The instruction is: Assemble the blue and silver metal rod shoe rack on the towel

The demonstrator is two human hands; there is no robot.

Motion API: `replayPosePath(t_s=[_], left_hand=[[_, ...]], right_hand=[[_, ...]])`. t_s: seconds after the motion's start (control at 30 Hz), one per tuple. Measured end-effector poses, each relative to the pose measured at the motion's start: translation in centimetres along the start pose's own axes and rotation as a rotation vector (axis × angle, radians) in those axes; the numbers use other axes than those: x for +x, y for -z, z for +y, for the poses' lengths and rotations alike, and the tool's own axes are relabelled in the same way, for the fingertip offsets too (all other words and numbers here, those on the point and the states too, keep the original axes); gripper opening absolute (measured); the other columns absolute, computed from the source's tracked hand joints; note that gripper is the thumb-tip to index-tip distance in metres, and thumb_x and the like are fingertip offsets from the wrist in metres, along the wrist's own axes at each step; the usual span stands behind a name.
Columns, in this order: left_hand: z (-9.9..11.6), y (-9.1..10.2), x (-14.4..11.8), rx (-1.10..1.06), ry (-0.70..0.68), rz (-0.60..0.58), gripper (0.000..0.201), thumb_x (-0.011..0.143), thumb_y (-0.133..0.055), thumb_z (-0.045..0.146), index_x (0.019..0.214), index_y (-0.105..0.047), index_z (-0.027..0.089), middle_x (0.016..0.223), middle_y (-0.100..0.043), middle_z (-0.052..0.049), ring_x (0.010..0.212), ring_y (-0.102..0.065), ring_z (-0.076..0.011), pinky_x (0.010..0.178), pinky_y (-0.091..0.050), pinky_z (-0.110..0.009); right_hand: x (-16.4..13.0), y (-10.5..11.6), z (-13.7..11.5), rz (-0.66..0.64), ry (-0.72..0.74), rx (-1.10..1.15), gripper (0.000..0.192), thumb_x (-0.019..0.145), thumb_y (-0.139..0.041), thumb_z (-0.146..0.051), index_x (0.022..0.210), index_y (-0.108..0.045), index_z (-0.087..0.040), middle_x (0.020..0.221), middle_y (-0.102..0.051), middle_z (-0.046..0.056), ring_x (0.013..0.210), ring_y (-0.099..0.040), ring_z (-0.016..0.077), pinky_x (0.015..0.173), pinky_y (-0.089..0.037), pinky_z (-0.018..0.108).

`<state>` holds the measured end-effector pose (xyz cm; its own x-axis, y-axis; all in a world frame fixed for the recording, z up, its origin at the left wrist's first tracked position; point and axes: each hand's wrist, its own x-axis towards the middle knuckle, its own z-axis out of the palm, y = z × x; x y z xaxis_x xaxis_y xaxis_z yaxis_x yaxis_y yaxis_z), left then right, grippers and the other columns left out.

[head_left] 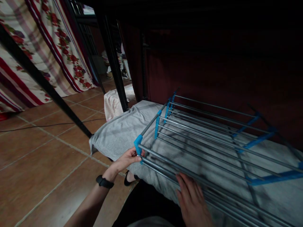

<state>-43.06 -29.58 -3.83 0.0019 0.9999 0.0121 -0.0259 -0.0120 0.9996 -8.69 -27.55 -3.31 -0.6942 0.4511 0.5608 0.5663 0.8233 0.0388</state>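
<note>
1. Clearly, from the head view, a metal rack (pixel 203 138) of thin grey rods with blue plastic joints lies flat on a grey sheet (pixel 118 132) over a bed, above the tiled floor (pixel 35 164).
2. The left hand (pixel 129 157) is closed around the near blue corner joint (pixel 138 143); the right hand (pixel 193 201) rests spread, palm down, on the near rods, gripping nothing.
3. It looks light but wide and awkward, stiff along the rods, likely loose at the joints; the corners and end rails seem the best holds.
</note>
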Motion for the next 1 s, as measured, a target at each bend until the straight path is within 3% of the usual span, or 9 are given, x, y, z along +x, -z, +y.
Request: replayPosePath(t_s=[0.17, 0.4, 0.53, 0.63, 0.8, 0.9, 1.0], left_hand=[[0.3, -0.2, -0.1, 0.001, -0.030, 0.004, 0.036, 0.075, -0.077, 0.044, 0.091, -0.060, 0.016, 0.087, -0.058, -0.001, 0.083, -0.053, -0.0151, 0.077, -0.042, -0.027], [0.4, -0.2, -0.5, -0.059, -0.020, 0.027, 0.040, 0.075, -0.078, 0.037, 0.106, -0.061, 0.018, 0.095, -0.065, -0.004, 0.095, -0.058, -0.0204, 0.089, -0.044, -0.033], [1.2, -1.1, -0.3, -0.147, -0.108, 0.167, 0.035, 0.078, -0.074, 0.041, 0.101, -0.065, 0.016, 0.100, -0.066, -0.007, 0.092, -0.057, -0.0217, 0.084, -0.044, -0.031], [2.1, -2.0, 0.3, -0.179, -0.158, 0.226, 0.034, 0.077, -0.073, 0.043, 0.097, -0.067, 0.015, 0.095, -0.066, -0.008, 0.086, -0.056, -0.0206, 0.077, -0.044, -0.030], [2.1, -2.7, 1.6, -0.154, -0.196, 0.346, 0.045, 0.068, -0.079, 0.052, 0.087, -0.065, 0.015, 0.070, -0.055, -0.001, 0.066, -0.047, -0.0134, 0.061, -0.038, -0.024], [1.9, -3.0, 2.1, -0.192, -0.234, 0.348, 0.054, 0.070, -0.069, 0.068, 0.077, -0.060, 0.014, 0.062, -0.046, 0.002, 0.059, -0.040, -0.0117, 0.056, -0.033, -0.024], [2.1, -3.1, 2.3, -0.204, -0.261, 0.291, 0.055, 0.075, -0.061, 0.070, 0.069, -0.056, 0.015, 0.061, -0.044, 0.001, 0.058, -0.040, -0.0121, 0.056, -0.033, -0.026]], right_hand=[[6.2, -2.0, -4.9, -0.095, -0.094, 0.142, 0.047, 0.092, -0.040, -0.007, 0.137, -0.048, -0.017, 0.128, -0.061, 0.011, 0.117, -0.057, 0.0242, 0.097, -0.045, 0.039], [12.3, -4.1, -6.6, -0.347, -0.034, 0.277, 0.036, 0.092, -0.047, -0.012, 0.127, -0.053, -0.021, 0.116, -0.063, 0.008, 0.092, -0.066, 0.0210, 0.076, -0.052, 0.031], [13.8, -4.1, -5.9, -0.532, -0.023, 0.403, 0.035, 0.092, -0.041, -0.010, 0.124, -0.055, -0.019, 0.116, -0.064, 0.010, 0.104, -0.065, 0.0226, 0.086, -0.051, 0.032], [14.4, -3.8, -5.5, -0.552, -0.026, 0.482, 0.036, 0.096, -0.040, -0.019, 0.130, -0.052, -0.017, 0.119, -0.065, 0.012, 0.113, -0.061, 0.0246, 0.093, -0.049, 0.034], [15.3, -3.8, -5.3, -0.575, -0.021, 0.524, 0.045, 0.098, -0.045, -0.025, 0.143, -0.043, -0.020, 0.116, -0.068, 0.012, 0.099, -0.067, 0.0253, 0.083, -0.053, 0.033], [15.6, -4.2, -5.0, -0.588, -0.009, 0.627, 0.047, 0.098, -0.043, -0.021, 0.145, -0.042, -0.018, 0.114, -0.070, 0.013, 0.099, -0.068, 0.0245, 0.084, -0.054, 0.032], [15.8, -4.7, -4.8, -0.576, -0.021, 0.760, 0.047, 0.096, -0.046, -0.019, 0.143, -0.046, -0.016, 0.123, -0.066, 0.012, 0.109, -0.065, 0.0239, 0.094, -0.051, 0.033]])
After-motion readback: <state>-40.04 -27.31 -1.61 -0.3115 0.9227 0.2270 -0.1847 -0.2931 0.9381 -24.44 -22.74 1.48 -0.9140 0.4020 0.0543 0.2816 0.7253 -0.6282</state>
